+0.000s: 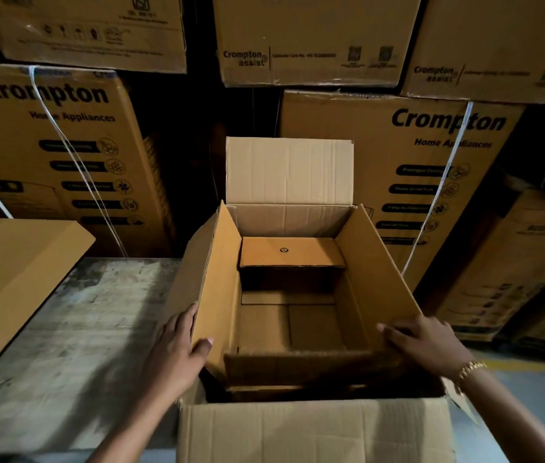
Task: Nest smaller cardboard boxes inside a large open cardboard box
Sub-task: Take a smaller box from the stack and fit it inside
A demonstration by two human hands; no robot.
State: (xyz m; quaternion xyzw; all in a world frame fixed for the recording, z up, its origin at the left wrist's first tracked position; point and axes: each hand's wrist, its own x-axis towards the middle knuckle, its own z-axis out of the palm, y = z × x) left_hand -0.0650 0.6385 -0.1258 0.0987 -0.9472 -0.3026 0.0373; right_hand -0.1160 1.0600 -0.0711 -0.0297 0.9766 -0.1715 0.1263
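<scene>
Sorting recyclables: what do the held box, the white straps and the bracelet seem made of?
The held box: matte brown corrugated cardboard, fluting visible along flap edges. The white straps: probably plastic banding, thin and glossy. The bracelet: gold-coloured metal, judging by glinting links; uncertain.

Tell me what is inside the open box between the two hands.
At the far end of the open box sits a smaller box with a round black mark on top. Nearer, the bare bottom flaps show. Below the smaller box's front edge all is shadow, anything there hidden.
</scene>
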